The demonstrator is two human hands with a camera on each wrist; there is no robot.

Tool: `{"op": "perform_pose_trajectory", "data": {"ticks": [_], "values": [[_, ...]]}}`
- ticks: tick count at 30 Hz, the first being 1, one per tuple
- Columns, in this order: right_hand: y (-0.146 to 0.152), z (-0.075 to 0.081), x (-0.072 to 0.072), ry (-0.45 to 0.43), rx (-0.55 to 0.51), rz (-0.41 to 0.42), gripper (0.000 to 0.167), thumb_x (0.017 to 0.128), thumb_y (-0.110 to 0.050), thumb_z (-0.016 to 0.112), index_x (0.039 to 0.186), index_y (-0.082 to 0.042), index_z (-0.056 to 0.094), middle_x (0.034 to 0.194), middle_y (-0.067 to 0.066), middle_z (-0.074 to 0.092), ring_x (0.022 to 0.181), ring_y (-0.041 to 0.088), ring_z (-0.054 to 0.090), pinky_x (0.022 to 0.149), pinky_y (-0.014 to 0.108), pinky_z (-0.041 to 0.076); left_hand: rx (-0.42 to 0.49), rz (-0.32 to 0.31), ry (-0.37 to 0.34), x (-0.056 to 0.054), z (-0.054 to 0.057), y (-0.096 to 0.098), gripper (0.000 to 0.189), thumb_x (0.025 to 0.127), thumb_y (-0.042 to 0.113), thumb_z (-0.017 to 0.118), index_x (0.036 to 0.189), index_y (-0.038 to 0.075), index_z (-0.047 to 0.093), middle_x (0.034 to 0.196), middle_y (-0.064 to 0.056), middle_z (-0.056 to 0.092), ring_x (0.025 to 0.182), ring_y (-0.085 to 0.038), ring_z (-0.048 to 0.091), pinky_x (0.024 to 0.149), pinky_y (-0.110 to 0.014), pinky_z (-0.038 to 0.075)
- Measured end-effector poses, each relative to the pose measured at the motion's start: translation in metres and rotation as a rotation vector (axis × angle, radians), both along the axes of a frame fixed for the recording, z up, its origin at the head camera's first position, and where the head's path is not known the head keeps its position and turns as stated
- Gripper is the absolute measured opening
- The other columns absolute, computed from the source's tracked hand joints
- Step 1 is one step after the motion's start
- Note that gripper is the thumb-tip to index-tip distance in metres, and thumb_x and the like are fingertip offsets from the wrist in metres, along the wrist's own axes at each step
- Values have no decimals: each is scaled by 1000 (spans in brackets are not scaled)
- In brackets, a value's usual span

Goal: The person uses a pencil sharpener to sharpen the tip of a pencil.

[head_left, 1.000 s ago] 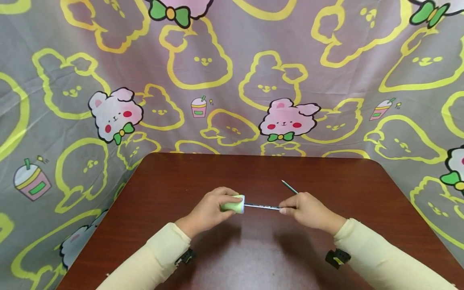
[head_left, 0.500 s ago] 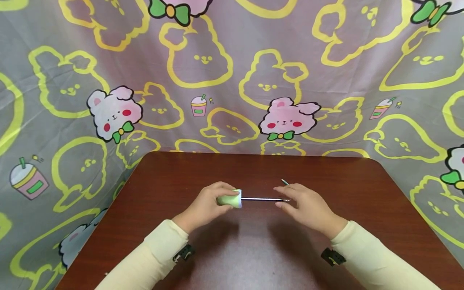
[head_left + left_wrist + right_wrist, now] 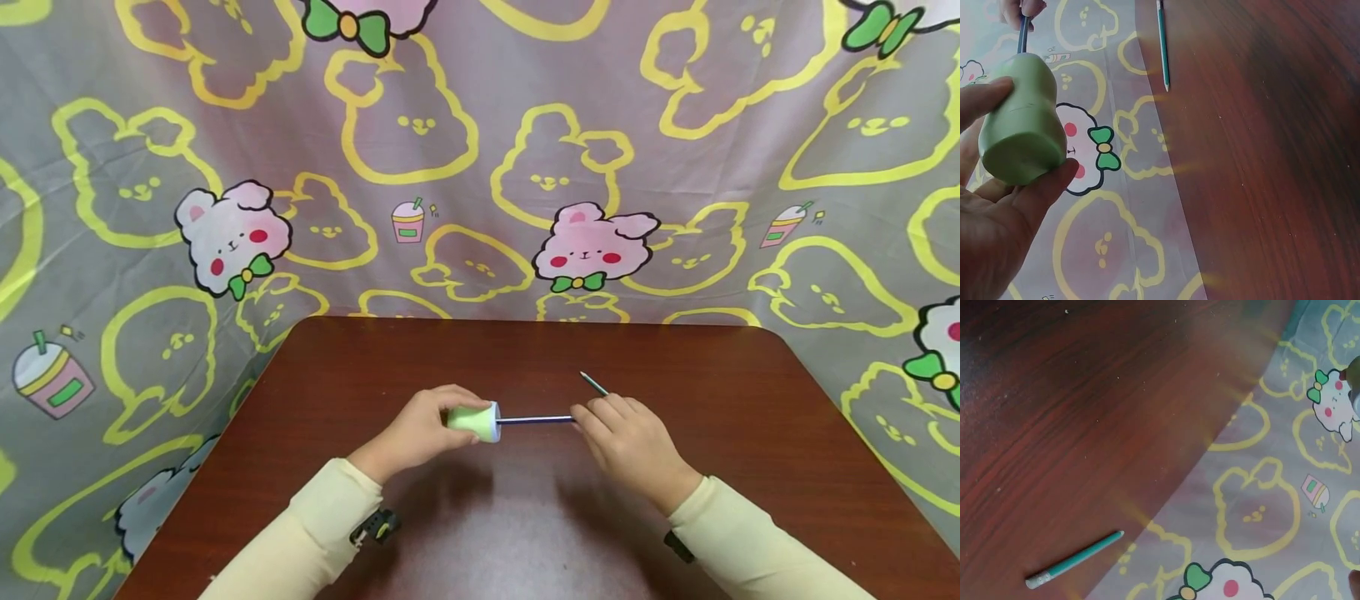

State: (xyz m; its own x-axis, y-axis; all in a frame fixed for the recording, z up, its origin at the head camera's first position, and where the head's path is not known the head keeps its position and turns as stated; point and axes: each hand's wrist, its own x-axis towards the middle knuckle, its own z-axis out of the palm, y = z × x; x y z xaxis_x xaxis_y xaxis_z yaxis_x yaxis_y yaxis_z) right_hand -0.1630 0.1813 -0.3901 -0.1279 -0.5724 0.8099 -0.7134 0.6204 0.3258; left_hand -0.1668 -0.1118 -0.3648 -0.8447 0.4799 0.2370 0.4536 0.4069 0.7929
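Observation:
My left hand point(image 3: 408, 435) grips a light green, waisted pencil sharpener point(image 3: 467, 422) with a pale blue-white end, held above the table. From that end a dark blue pencil point(image 3: 536, 420) sticks out to the right, its inserted tip hidden. My right hand point(image 3: 630, 443) holds the pencil's outer end between curled fingers, the back of the hand facing up. In the left wrist view, the thumb and fingers lie around the sharpener's green body point(image 3: 1025, 119). The right wrist view barely catches the hands.
A green pencil point(image 3: 1079, 557) with a pale eraser end lies on the brown table point(image 3: 375, 358), beyond my right hand. A patterned curtain point(image 3: 480, 150) hangs behind and along the sides of the table.
The right fingers pinched the pencil, came off it while it stayed in the sharpener, and now hold its end again. The sharpener's pale end has turned slightly towards the head view.

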Motion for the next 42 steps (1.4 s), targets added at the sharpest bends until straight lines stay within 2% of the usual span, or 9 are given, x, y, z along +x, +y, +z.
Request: {"op": "perform_pose_trajectory", "data": {"ticks": [5, 9, 12, 17, 20, 26, 31, 35, 42], "values": [[0, 1, 1, -38, -11, 25, 31, 102, -15, 43, 86, -2, 66, 73, 3, 57, 59, 19, 49, 50, 30, 41, 16, -13, 20, 2, -1, 1, 37, 75, 0, 78, 112, 2, 72, 109, -9, 67, 99, -22, 61, 77, -25, 50], [0, 7, 6, -248, -16, 4, 27, 99, -17, 51, 83, -4, 69, 70, -2, 58, 59, 14, 51, 49, 28, 45, -14, -26, 124, 3, -2, 2, 37, 76, -2, 78, 112, 2, 71, 110, -8, 67, 101, -23, 62, 77, -25, 52], [0, 18, 12, -633, -8, -20, 14, 93, -13, 63, 86, -6, 73, 75, -5, 66, 65, 10, 60, 56, 28, 50, -73, -33, 269, 3, -3, 2, 37, 75, -2, 79, 110, 3, 73, 110, -7, 66, 101, -23, 62, 79, -26, 53], [3, 40, 10, -1489, -132, 7, 14, 92, -8, 62, 91, 0, 73, 74, 1, 64, 65, 11, 56, 58, 27, 46, -128, -52, 465, 5, -5, 3, 34, 73, -3, 80, 106, 5, 75, 110, -8, 66, 102, -24, 61, 82, -28, 53], [5, 47, 4, -1672, -163, 40, 16, 95, -8, 58, 86, 1, 69, 61, -2, 47, 55, 9, 41, 51, 23, 34, -117, -54, 448, 5, -4, 2, 34, 73, -3, 80, 106, 4, 75, 110, -9, 66, 102, -24, 62, 81, -27, 53], [4, 50, 6, -1363, -54, -56, 26, 93, -21, 64, 113, -6, 68, 84, -5, 65, 69, 8, 53, 61, 27, 46, -49, -11, 246, 4, -2, 0, 37, 73, -5, 79, 109, 1, 72, 110, -8, 65, 99, -24, 63, 77, -24, 54], [6, 38, 10, -762, 23, -78, 33, 83, -23, 75, 113, -9, 70, 98, -1, 68, 82, 14, 62, 68, 34, 52, -13, 19, 149, 3, -1, -2, 37, 74, -3, 79, 110, 2, 72, 110, -7, 67, 102, -24, 63, 81, -26, 52], [6, 25, 5, -346, 30, 0, 25, 95, -28, 62, 101, -6, 72, 86, 0, 66, 72, 16, 58, 61, 32, 49, 2, 27, 99, 3, 1, -3, 36, 74, -1, 79, 109, 4, 72, 110, -6, 67, 103, -24, 62, 84, -28, 51], [1, 16, 1, -98, -3, 53, 30, 102, -22, 48, 91, -4, 69, 76, 0, 62, 61, 17, 51, 53, 31, 44, 13, 16, 51, 3, 5, -1, 37, 73, 1, 80, 110, 4, 73, 108, -6, 69, 103, -23, 61, 82, -26, 49]]}}
